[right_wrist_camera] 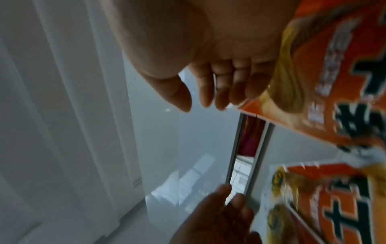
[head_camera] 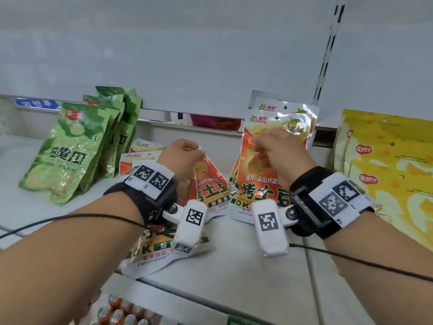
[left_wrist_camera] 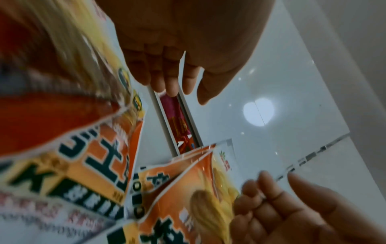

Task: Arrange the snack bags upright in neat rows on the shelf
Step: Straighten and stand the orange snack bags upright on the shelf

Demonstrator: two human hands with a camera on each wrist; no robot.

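Two orange snack bags stand upright at the middle of the white shelf. My right hand rests against the front one, fingers loosely curled and thumb apart. The right wrist view shows those fingers beside that bag. Just to the left, another orange bag leans tilted, and my left hand grips its top edge. The left wrist view shows this bag large and blurred beside the left fingers.
Green cucumber bags stand in a row at the left and yellow bags at the right. More orange bags lie flat behind my left hand. One lies at the shelf's front edge. Cans sit on a lower level.
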